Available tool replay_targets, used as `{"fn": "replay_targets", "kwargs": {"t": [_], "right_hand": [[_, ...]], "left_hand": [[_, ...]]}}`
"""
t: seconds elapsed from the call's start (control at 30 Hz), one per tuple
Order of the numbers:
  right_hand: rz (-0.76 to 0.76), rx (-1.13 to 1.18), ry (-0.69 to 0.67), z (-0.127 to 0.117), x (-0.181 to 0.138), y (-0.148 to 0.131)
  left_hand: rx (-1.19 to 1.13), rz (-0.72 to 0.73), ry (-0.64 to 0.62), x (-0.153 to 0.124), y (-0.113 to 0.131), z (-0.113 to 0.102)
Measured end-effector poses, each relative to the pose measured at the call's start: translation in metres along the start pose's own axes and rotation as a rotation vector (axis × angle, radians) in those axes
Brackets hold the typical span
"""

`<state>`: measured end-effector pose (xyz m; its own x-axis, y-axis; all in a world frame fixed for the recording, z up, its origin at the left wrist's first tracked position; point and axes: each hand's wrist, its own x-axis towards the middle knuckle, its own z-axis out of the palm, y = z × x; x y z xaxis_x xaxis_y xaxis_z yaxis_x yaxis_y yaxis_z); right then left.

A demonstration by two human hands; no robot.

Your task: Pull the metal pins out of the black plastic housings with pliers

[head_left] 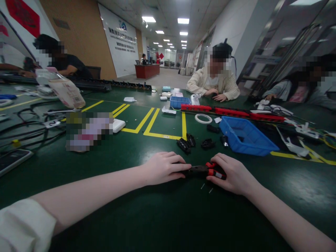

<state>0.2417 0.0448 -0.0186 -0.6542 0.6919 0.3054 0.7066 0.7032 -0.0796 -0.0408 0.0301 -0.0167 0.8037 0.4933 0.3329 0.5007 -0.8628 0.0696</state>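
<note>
My right hand [232, 173] is closed around the red handles of a pair of pliers [201, 170], whose dark jaws point left. At the jaw tips my left hand [164, 169] pinches a small black part [187, 172], mostly hidden by the fingers. The jaws meet this part, but whether they grip it I cannot tell. Two thin metal pins [202, 186] lie on the green table just below the pliers. Beyond my hands are several loose black plastic pieces [183, 145], with a short black cylinder [224, 141] to their right.
A blue bin [252, 152] stands right of the black pieces. Behind it runs a long red strip [231, 112], near a tape roll [203, 118]. On the left are a bottle [67, 92], a white box [118, 125] and black cables [34, 119]. A person [214, 82] sits opposite.
</note>
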Motion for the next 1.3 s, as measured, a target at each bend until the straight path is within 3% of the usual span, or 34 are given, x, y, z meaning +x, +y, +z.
{"fn": "replay_targets", "kwargs": {"t": [0.2, 0.4, 0.5, 0.8, 1.03, 1.3], "right_hand": [[0.044, 0.025, -0.030, 0.002, -0.001, -0.001], [0.058, 0.021, -0.014, 0.002, 0.000, -0.006], [0.082, 0.020, -0.011, 0.002, 0.002, -0.010], [0.137, 0.015, -0.047, 0.000, 0.008, -0.015], [0.155, 0.047, -0.085, -0.001, 0.007, -0.014], [0.175, 0.155, -0.069, 0.003, 0.004, -0.015]], "left_hand": [[-0.053, 0.013, 0.034, 0.000, -0.001, -0.002], [-0.520, -0.135, 0.137, 0.000, -0.005, -0.005], [-0.646, -0.196, 0.130, 0.001, -0.006, -0.008], [-0.682, -0.226, -0.012, 0.004, -0.007, -0.005], [-0.719, -0.269, -0.009, 0.005, -0.008, -0.004], [-1.436, -0.507, -0.089, 0.007, -0.011, -0.010]]}}
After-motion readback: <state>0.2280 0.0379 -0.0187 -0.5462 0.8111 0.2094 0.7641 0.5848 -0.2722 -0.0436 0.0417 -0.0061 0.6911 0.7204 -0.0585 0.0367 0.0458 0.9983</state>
